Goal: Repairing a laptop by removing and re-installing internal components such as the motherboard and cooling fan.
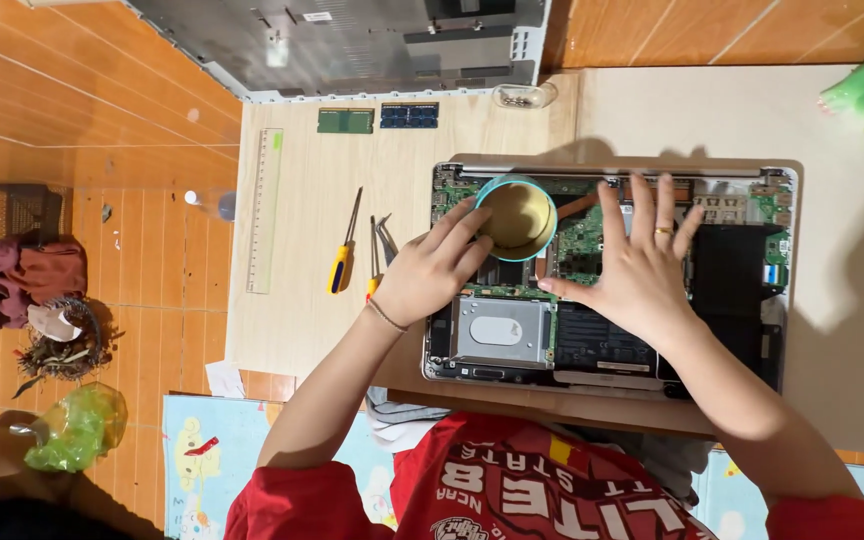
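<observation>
My left hand (430,272) grips the teal-rimmed cup (517,217) over the opened laptop (612,275); my right hand (635,268) lies open, flat on the motherboard (580,240), steadying it.

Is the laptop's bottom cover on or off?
Off: the laptop lies with circuit board, drive and battery exposed under both hands, and a grey cover panel lies apart above the board.

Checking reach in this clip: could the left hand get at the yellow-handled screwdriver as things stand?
Probably yes. The screwdriver lies in the open on the table just beside the left hand, with nothing between them, though that hand now grips a small round cup.
</observation>
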